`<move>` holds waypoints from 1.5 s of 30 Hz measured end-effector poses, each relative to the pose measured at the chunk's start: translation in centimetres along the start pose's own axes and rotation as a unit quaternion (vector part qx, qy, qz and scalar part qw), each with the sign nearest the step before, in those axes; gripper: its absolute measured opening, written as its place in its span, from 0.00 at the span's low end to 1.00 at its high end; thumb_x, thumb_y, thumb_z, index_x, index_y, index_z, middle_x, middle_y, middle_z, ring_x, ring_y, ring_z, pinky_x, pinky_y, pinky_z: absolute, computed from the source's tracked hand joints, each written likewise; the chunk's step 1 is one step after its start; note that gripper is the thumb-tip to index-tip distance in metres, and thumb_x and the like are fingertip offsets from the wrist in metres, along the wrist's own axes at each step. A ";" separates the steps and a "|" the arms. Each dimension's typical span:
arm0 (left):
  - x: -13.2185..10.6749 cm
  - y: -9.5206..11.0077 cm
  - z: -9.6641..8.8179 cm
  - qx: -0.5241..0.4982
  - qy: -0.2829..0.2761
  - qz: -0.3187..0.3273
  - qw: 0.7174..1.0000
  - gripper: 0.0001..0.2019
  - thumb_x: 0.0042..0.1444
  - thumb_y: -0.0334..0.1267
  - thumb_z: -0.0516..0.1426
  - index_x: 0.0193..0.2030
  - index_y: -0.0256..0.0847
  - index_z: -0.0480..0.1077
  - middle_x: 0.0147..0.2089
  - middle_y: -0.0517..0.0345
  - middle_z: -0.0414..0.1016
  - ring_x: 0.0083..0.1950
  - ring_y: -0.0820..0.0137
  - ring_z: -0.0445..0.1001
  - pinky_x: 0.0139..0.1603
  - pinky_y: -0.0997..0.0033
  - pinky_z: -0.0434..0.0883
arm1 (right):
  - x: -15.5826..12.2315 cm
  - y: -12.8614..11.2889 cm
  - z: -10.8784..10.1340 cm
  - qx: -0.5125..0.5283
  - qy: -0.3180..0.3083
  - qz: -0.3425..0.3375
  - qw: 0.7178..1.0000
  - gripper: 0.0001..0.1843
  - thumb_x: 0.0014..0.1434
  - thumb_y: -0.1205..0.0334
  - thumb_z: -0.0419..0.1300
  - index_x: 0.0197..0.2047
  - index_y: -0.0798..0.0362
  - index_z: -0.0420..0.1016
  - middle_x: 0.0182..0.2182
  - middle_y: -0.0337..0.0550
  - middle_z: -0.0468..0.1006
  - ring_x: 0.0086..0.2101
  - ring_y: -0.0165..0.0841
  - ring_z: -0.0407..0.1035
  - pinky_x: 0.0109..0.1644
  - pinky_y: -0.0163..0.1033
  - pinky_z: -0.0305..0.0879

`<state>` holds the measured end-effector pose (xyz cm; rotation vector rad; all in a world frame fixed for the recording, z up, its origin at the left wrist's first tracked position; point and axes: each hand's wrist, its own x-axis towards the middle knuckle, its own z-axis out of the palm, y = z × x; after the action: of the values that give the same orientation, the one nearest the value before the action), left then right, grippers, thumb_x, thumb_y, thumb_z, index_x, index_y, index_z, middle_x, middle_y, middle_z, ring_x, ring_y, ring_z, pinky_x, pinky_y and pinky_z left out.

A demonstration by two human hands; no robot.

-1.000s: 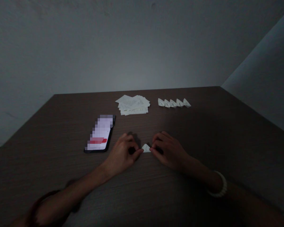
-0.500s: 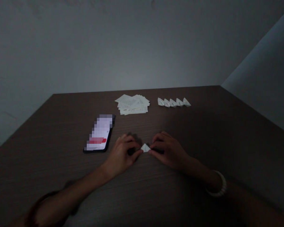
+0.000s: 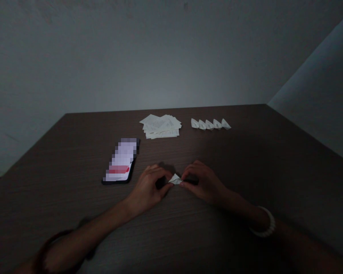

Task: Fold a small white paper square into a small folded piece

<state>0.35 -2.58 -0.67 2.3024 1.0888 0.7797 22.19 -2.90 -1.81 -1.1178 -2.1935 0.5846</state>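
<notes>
Phone screen (image 3: 121, 160) blurred, folded paper (image 3: 175, 179) partly hidden

Left hand (image 3: 147, 188), right hand (image 3: 204, 182), one phone (image 3: 121, 160), one paper stack (image 3: 160, 126), six folded papers (image 3: 210, 124)

Left hand (image 3: 147, 188) and right hand (image 3: 205, 182) pinching folded white paper (image 3: 175, 179), paper stack (image 3: 160, 126), five folded pieces (image 3: 210, 124), phone (image 3: 120, 160)

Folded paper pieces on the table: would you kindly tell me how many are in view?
6. Five sit in a row to the right of the paper stack; the sixth is held between the left hand and right hand. Others could be hidden in the stack.
</notes>
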 end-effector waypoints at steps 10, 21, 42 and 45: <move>0.1 0.0 -0.2 0.003 -0.013 0.043 0.999 0.07 0.57 0.35 0.60 0.42 0.41 0.76 0.40 0.55 0.76 0.42 0.65 0.70 0.44 0.62 0.68 | -0.1 -0.1 -0.1 0.023 0.009 -0.008 1.000 0.06 0.52 0.66 0.67 0.32 0.51 0.73 0.29 0.37 0.77 0.34 0.32 0.68 0.40 0.38 0.61; 0.1 0.1 -0.1 -0.082 -0.012 0.029 0.996 0.05 0.58 0.33 0.59 0.38 0.41 0.78 0.34 0.56 0.79 0.36 0.68 0.73 0.39 0.65 0.71 | -0.1 0.2 -0.3 -0.010 -0.021 -0.040 0.999 0.05 0.57 0.62 0.64 0.39 0.49 0.77 0.35 0.40 0.76 0.38 0.33 0.66 0.44 0.40 0.61; 0.3 0.3 -0.4 -0.128 -0.022 -0.061 0.990 0.05 0.57 0.36 0.60 0.35 0.40 0.79 0.31 0.58 0.77 0.32 0.71 0.73 0.32 0.72 0.68 | 0.2 -0.1 -0.3 0.038 0.009 -0.047 0.998 0.04 0.59 0.63 0.62 0.33 0.52 0.73 0.33 0.41 0.76 0.37 0.32 0.67 0.44 0.39 0.61; 0.3 0.3 -0.3 -0.147 -0.024 -0.067 0.987 0.05 0.57 0.36 0.60 0.36 0.40 0.79 0.31 0.57 0.77 0.33 0.71 0.73 0.33 0.72 0.68 | 0.3 -0.1 -0.2 0.071 0.026 -0.048 0.996 0.02 0.59 0.63 0.62 0.34 0.52 0.75 0.32 0.40 0.78 0.35 0.31 0.67 0.41 0.38 0.61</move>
<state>0.46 -2.48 -0.16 1.9715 1.0190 0.7716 22.15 -2.68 -1.57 -0.9377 -2.1129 0.6513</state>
